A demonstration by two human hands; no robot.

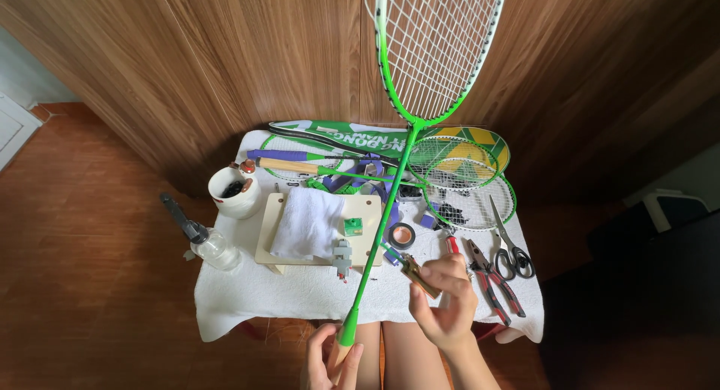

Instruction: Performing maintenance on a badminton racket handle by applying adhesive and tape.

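Green racket [420, 82] gripped by left hand [330, 364] (bare handle); right hand [444, 304] pinches brown strip [418, 276].

Light: soft, even daylight, bright on white tablecloth [300, 292].
Shadows: faint, short, beneath objects; right edge dark.
Glare: mild sheen on wood wall [262, 52].
Focus: sharp centre, slight blur at near hands.
Distortion: wide-angle bending at edges, floor [82, 247] curved.

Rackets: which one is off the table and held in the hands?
The bright green racket with white strings, standing upright with its bare wooden handle in the left hand. The other rackets lie flat on the table.
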